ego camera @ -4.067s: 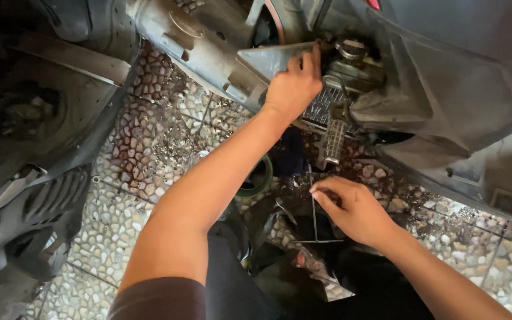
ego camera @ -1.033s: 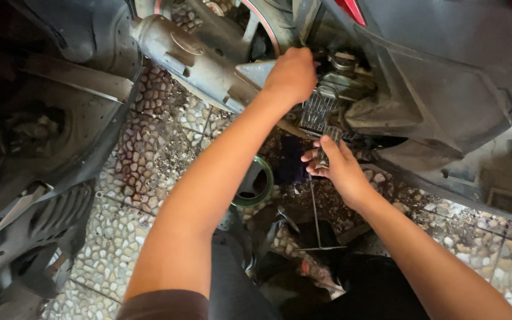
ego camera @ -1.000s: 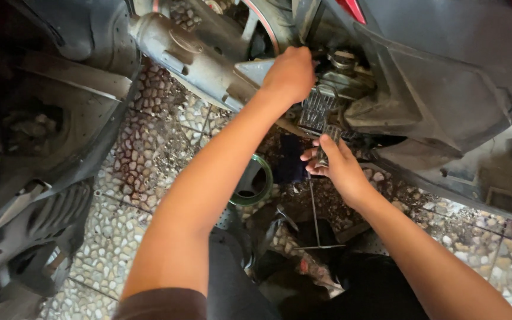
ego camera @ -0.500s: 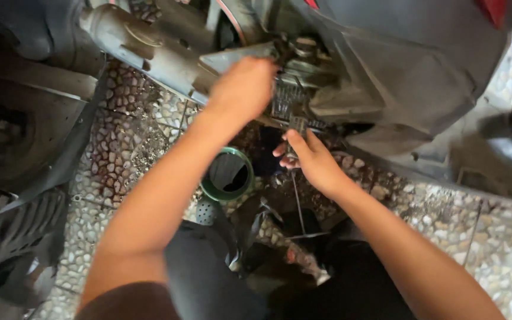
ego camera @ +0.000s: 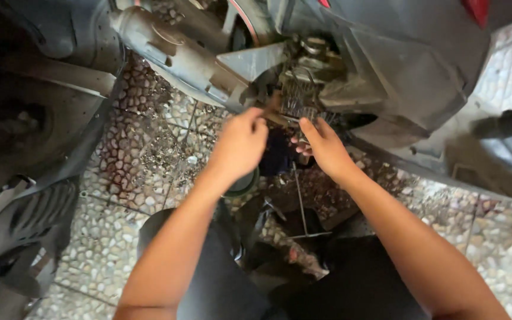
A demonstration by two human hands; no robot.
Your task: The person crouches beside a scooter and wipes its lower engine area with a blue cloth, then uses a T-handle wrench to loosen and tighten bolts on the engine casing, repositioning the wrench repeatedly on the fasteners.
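My left hand (ego camera: 238, 142) is curled into a loose fist just below the scooter's finned engine part (ego camera: 298, 101). It is blurred, and whatever is in it is hidden. My right hand (ego camera: 322, 147) reaches up beside it. Its forefinger touches the underside of the fins and the other fingers are curled beneath. A grey exhaust pipe (ego camera: 173, 53) runs from the upper left toward the engine. A round green-rimmed container (ego camera: 245, 185) sits on the floor, partly hidden under my left wrist. A thin metal rod (ego camera: 299, 201) stands below my right hand.
A dark grey body panel (ego camera: 404, 65) overhangs the engine at the upper right. Black plastic scooter covers (ego camera: 25, 154) lie at the left. The floor is pebble-patterned tile (ego camera: 143, 160), oil-stained near the container. My dark-clothed knees (ego camera: 220, 278) fill the bottom middle.
My left hand has dropped from the top of the engine to just under the fins. My right hand has risen from the rod to the fins. The view has shifted.
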